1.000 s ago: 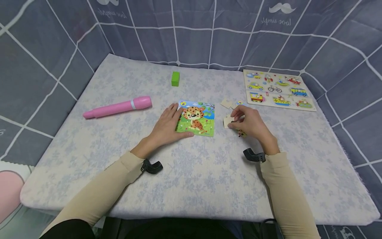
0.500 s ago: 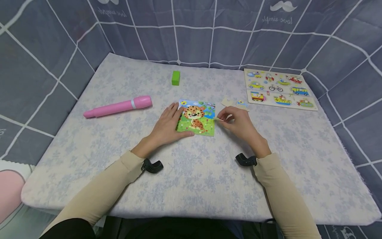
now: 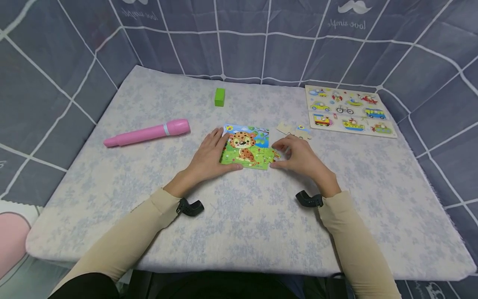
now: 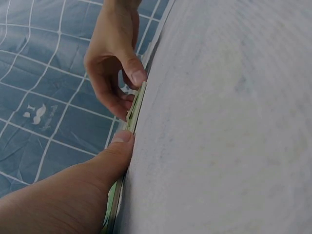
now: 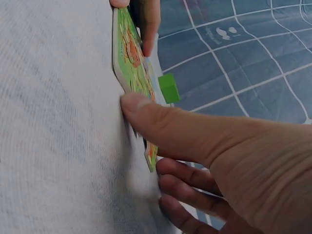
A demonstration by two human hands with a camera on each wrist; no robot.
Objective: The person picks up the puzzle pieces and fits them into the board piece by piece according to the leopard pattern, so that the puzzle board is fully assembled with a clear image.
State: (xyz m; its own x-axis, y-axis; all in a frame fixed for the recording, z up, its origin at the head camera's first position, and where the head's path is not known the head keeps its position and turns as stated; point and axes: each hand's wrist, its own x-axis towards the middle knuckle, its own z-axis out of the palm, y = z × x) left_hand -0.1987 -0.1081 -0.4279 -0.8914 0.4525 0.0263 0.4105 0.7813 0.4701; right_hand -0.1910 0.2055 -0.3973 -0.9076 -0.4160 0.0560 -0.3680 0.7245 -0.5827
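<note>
A square jigsaw puzzle (image 3: 244,146) with a cartoon leopard on green grass lies mid-table. My left hand (image 3: 210,157) rests on its left part, fingers extended and thumb along the near edge. At the puzzle's right edge, a green and orange puzzle piece (image 3: 275,155) overlaps the board and juts out past it. My right hand (image 3: 300,155) holds this piece between thumb and curled fingers; in the right wrist view the thumb (image 5: 141,109) presses at the puzzle's edge. Loose puzzle pieces (image 3: 286,128) lie just beyond the right hand, some showing bare wood.
A wooden vehicle peg board (image 3: 351,111) lies at the back right. To the left is a thick pink pen-shaped object (image 3: 147,133). A green block (image 3: 219,97) stands near the back edge. Grey checked cloth (image 3: 242,50) hangs behind the table.
My right hand has carried a piece left from the loose pieces to the puzzle's right edge and turned its printed side up. The left hand stays put.
</note>
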